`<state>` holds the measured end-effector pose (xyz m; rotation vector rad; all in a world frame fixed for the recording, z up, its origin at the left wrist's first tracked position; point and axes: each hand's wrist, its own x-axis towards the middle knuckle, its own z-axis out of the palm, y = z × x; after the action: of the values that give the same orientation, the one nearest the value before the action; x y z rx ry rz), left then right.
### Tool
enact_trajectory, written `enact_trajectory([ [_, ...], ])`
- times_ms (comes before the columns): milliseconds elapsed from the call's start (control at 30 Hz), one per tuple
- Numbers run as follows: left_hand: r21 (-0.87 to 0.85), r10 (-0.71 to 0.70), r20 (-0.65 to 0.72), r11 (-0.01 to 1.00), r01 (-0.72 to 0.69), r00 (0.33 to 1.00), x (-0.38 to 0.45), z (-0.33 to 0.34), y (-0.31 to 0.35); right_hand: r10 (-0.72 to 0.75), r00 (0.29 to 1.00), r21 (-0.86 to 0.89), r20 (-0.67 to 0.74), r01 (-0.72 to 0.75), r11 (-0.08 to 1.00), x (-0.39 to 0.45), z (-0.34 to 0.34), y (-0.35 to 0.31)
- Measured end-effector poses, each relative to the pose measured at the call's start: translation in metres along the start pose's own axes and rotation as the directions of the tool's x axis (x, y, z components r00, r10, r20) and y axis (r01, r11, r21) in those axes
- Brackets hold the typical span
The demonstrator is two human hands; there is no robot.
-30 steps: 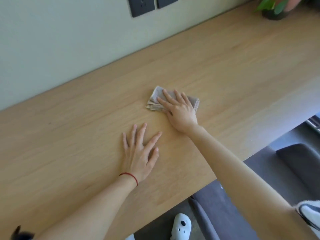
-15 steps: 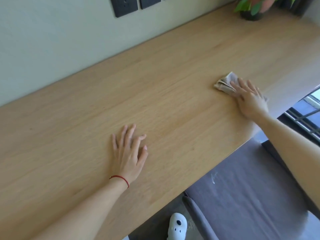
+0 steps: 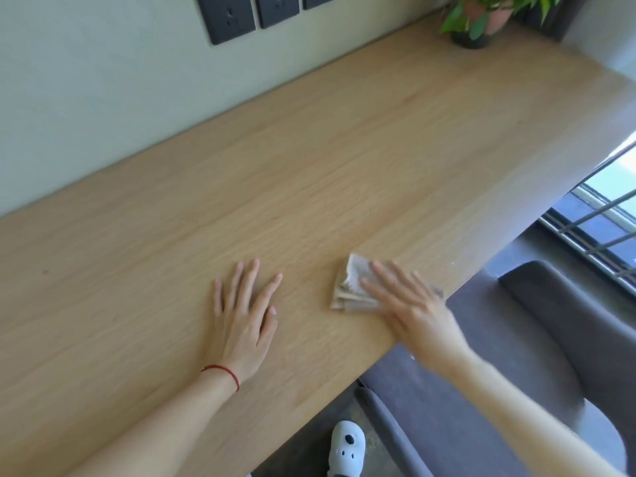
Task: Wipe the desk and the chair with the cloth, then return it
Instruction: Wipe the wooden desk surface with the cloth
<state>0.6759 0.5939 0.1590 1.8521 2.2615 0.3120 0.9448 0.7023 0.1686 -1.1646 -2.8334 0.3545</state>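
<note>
A folded beige-grey cloth (image 3: 351, 287) lies on the light wooden desk (image 3: 309, 166), near its front edge. My right hand (image 3: 409, 304) presses flat on the cloth, fingers spread and blurred with motion, covering its right half. My left hand (image 3: 242, 315) rests flat on the desk, palm down with fingers apart, a short way left of the cloth and holding nothing. A red string sits on its wrist. The grey upholstered chair (image 3: 516, 356) stands below the desk edge at the lower right.
Dark wall sockets (image 3: 230, 15) sit on the pale wall behind the desk. A potted plant (image 3: 478, 18) stands at the desk's far right corner. A window with railing (image 3: 605, 222) is at the right. A white shoe (image 3: 346, 449) shows on the floor below.
My right hand swept the cloth far to the right along the desk, then back left and toward the front edge. My left hand stayed flat in place.
</note>
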Motion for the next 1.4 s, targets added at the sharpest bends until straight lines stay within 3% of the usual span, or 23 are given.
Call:
enact_trajectory([
  [67,0.027,0.020,0.000,0.999,-0.020,1.000,-0.003,0.000,-0.006,0.185,0.983,-0.045,-0.005,-0.185,0.982,0.019,-0.015,0.057],
  [167,0.017,-0.014,-0.009,1.000,0.015,1.000,-0.001,0.000,-0.005,0.530,0.843,0.060,-0.093,-0.527,0.848,0.071,-0.041,0.132],
  [233,0.018,-0.027,-0.007,0.999,0.027,1.000,0.001,0.001,-0.004,0.599,0.794,0.084,-0.104,-0.593,0.801,0.105,-0.046,0.137],
  [333,0.027,-0.033,-0.004,0.999,0.034,0.999,-0.001,-0.001,-0.003,0.512,0.848,0.078,-0.135,-0.506,0.859,0.129,-0.030,0.088],
  [467,0.060,-0.076,0.000,0.995,0.076,0.997,-0.003,-0.004,0.000,0.170,0.983,0.083,-0.073,-0.164,0.983,0.085,0.000,-0.018],
  [600,0.067,-0.076,0.000,0.995,0.076,0.997,-0.003,-0.003,0.002,-0.139,0.990,0.027,0.014,0.139,0.990,0.016,0.003,-0.020],
  [667,0.065,-0.075,-0.002,0.995,0.075,0.997,-0.002,-0.003,0.001,-0.102,0.995,0.013,-0.007,0.102,0.995,0.021,-0.008,0.014],
  [733,0.057,-0.082,-0.004,0.995,0.082,0.997,-0.001,-0.003,-0.001,0.077,0.997,0.010,-0.031,-0.077,0.997,0.054,-0.017,0.043],
  [800,0.064,-0.081,-0.007,0.995,0.081,0.997,-0.001,-0.003,-0.001,0.285,0.955,0.020,-0.084,-0.285,0.958,0.100,-0.021,0.058],
  [867,0.071,-0.079,-0.011,0.994,0.080,0.997,-0.001,-0.002,-0.001,0.394,0.914,0.032,-0.101,-0.393,0.919,0.146,-0.020,0.054],
  [933,0.073,-0.085,-0.010,0.994,0.085,0.996,0.000,-0.003,0.000,0.391,0.914,0.060,-0.106,-0.386,0.920,0.180,-0.016,0.032],
  [1033,0.072,-0.093,-0.012,0.993,0.094,0.996,-0.001,-0.004,0.000,0.214,0.974,0.108,-0.082,-0.204,0.973,0.183,-0.005,-0.022],
  [1133,0.074,-0.092,-0.018,0.993,0.093,0.996,-0.001,-0.005,0.002,-0.028,0.999,0.115,-0.029,0.032,0.993,0.120,0.008,-0.062],
  [1233,0.106,-0.079,-0.009,0.991,0.080,0.997,-0.003,-0.005,0.002,-0.124,0.992,0.092,-0.026,0.126,0.988,0.033,0.013,-0.057],
  [1300,0.106,-0.075,-0.009,0.991,0.076,0.997,-0.002,-0.005,0.002,-0.094,0.993,0.021,-0.075,0.096,0.995,0.014,0.004,-0.015],
  [1400,0.092,-0.086,0.006,0.992,0.085,0.996,-0.001,-0.006,0.001,0.277,0.948,0.029,-0.153,-0.276,0.961,0.049,-0.018,0.055],
])
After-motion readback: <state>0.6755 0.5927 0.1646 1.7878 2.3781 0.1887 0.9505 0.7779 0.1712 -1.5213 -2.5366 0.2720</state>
